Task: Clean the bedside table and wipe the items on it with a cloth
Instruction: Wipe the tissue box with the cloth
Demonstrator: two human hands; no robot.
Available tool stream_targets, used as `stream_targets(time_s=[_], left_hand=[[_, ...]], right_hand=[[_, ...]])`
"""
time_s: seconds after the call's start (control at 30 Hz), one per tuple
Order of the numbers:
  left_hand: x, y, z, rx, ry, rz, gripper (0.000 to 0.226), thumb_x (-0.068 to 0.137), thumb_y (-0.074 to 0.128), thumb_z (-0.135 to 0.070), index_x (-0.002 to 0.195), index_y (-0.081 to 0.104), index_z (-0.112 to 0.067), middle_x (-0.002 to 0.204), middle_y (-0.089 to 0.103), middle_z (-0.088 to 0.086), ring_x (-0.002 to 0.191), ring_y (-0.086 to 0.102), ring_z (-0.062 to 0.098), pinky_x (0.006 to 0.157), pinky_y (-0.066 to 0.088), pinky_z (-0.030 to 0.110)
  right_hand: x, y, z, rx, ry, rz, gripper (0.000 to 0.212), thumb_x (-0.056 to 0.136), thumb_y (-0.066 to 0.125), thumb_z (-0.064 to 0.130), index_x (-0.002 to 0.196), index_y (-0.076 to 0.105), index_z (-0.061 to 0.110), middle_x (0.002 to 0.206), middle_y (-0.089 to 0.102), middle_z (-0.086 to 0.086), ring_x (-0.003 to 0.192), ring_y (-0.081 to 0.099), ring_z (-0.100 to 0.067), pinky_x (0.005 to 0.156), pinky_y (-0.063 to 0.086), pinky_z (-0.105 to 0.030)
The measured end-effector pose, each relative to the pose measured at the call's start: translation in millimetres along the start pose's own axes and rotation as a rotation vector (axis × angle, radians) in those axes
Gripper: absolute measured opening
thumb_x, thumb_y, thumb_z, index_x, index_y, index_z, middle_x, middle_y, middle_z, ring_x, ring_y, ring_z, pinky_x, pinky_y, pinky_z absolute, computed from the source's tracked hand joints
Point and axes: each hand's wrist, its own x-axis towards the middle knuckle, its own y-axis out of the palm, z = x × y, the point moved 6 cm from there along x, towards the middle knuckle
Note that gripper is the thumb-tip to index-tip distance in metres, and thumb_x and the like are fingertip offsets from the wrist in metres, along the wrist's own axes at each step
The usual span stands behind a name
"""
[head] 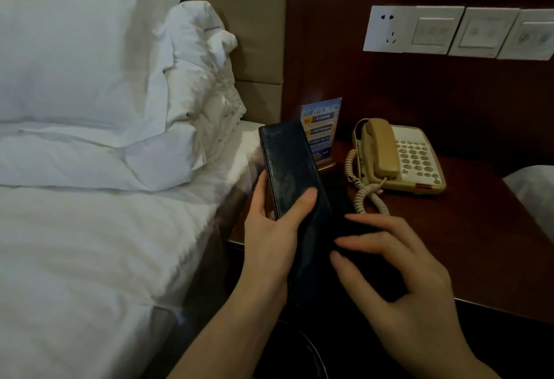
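Dark wood panelling backs a hotel bedside corner, with a white-sheeted bed [90, 243] and its pillows [84, 58] filling the left side. Just right of the mattress stands the bedside table [485, 252], a reddish-brown top. Over its left edge, the left hand [269, 228] grips a dark leather-like folder [292, 169], thumb pressed on the front cover and fingers curled behind the spine, so the folder stands tilted and raised above the tabletop. Behind it, near the table's back-left corner, a blue printed card stand [322, 130] sits upright. The right hand [401, 273] hovers at the table's front edge, fingers loosely spread and half curled over something dark; whether it holds a cloth cannot be told. Farther right, toward the back edge, rests a beige corded telephone [401, 157], its coiled cord trailing forward. Wall switches and a socket [449, 31] line the panel above.
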Motion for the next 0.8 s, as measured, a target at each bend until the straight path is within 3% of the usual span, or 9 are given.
stream_targets(time_s=[0.07, 0.2, 0.3, 0.4, 0.47, 0.53, 0.6, 0.67, 0.8], left_hand=[[-2, 0, -2, 0.016, 0.008, 0.006, 0.073, 0.080, 0.084, -0.023, 0.144, 0.051, -0.037, 0.123, 0.073, -0.002, 0.111, 0.071, 0.017, 0.098, 0.056, 0.042], [-3, -2, -6, 0.044, -0.009, 0.064, 0.072, 0.079, 0.083, -0.021, 0.143, 0.053, -0.036, 0.122, 0.073, 0.000, 0.111, 0.071, 0.018, 0.094, 0.059, 0.038], [-4, 1, -10, 0.084, 0.003, 0.112, 0.070, 0.082, 0.082, -0.022, 0.142, 0.052, -0.040, 0.122, 0.073, -0.005, 0.113, 0.070, 0.014, 0.098, 0.056, 0.037], [-1, 3, -8, 0.100, -0.040, 0.071, 0.053, 0.090, 0.072, -0.037, 0.140, 0.054, -0.043, 0.126, 0.070, -0.009, 0.116, 0.067, 0.008, 0.103, 0.053, 0.034], [0, 6, -5, 0.021, -0.120, 0.089, 0.043, 0.093, 0.059, -0.057, 0.132, 0.064, -0.039, 0.129, 0.070, -0.005, 0.121, 0.065, 0.014, 0.109, 0.047, 0.042], [-1, 4, -5, -0.053, -0.139, 0.088, 0.046, 0.097, 0.042, -0.065, 0.123, 0.069, -0.038, 0.123, 0.073, 0.000, 0.118, 0.067, 0.019, 0.107, 0.047, 0.044], [-4, 3, -10, -0.012, -0.109, 0.084, 0.050, 0.099, 0.030, -0.066, 0.125, 0.066, -0.043, 0.120, 0.074, -0.003, 0.115, 0.068, 0.014, 0.105, 0.049, 0.039], [-9, 7, -15, 0.033, -0.074, 0.091, 0.058, 0.096, 0.027, -0.069, 0.135, 0.059, -0.042, 0.125, 0.072, -0.005, 0.118, 0.066, 0.011, 0.108, 0.048, 0.037], [-14, 15, -26, 0.245, 0.069, 0.056, 0.094, 0.074, 0.030, -0.081, 0.155, 0.036, -0.033, 0.152, 0.050, 0.000, 0.141, 0.047, 0.020, 0.118, 0.035, 0.048]], right_hand=[[5, 3, 1, -0.013, 0.013, 0.036, 0.015, 0.083, 0.067, 0.044, 0.093, 0.073, 0.034, 0.122, 0.061, 0.017, 0.112, 0.061, 0.001, 0.091, 0.047, -0.015], [-1, 19, 23, -0.109, -0.218, 0.261, 0.006, 0.081, 0.073, 0.038, 0.087, 0.075, 0.035, 0.122, 0.063, 0.018, 0.100, 0.065, 0.006, 0.078, 0.053, -0.017], [7, 14, 14, -0.025, -0.119, 0.257, 0.011, 0.082, 0.071, 0.041, 0.090, 0.075, 0.036, 0.123, 0.063, 0.020, 0.109, 0.063, 0.003, 0.088, 0.050, -0.016], [19, 4, 2, -0.038, -0.051, 0.168, 0.018, 0.084, 0.065, 0.046, 0.097, 0.073, 0.037, 0.128, 0.060, 0.020, 0.119, 0.058, 0.001, 0.098, 0.042, -0.013], [20, 7, 6, -0.101, -0.086, 0.196, 0.017, 0.084, 0.064, 0.046, 0.095, 0.072, 0.037, 0.129, 0.059, 0.022, 0.118, 0.057, 0.005, 0.098, 0.040, -0.009], [12, 18, 19, -0.161, -0.181, 0.309, 0.011, 0.084, 0.066, 0.046, 0.091, 0.072, 0.040, 0.128, 0.059, 0.025, 0.112, 0.059, 0.010, 0.091, 0.045, -0.009], [6, 25, 25, -0.192, -0.239, 0.394, 0.009, 0.084, 0.066, 0.048, 0.090, 0.071, 0.044, 0.128, 0.058, 0.028, 0.110, 0.059, 0.012, 0.084, 0.051, -0.013], [14, 19, 19, -0.137, -0.167, 0.351, 0.011, 0.085, 0.065, 0.050, 0.092, 0.071, 0.043, 0.128, 0.058, 0.029, 0.112, 0.059, 0.010, 0.089, 0.050, -0.016], [34, 4, 2, -0.119, -0.044, 0.183, 0.015, 0.085, 0.063, 0.049, 0.096, 0.070, 0.042, 0.129, 0.055, 0.030, 0.120, 0.053, 0.008, 0.093, 0.048, -0.024]])
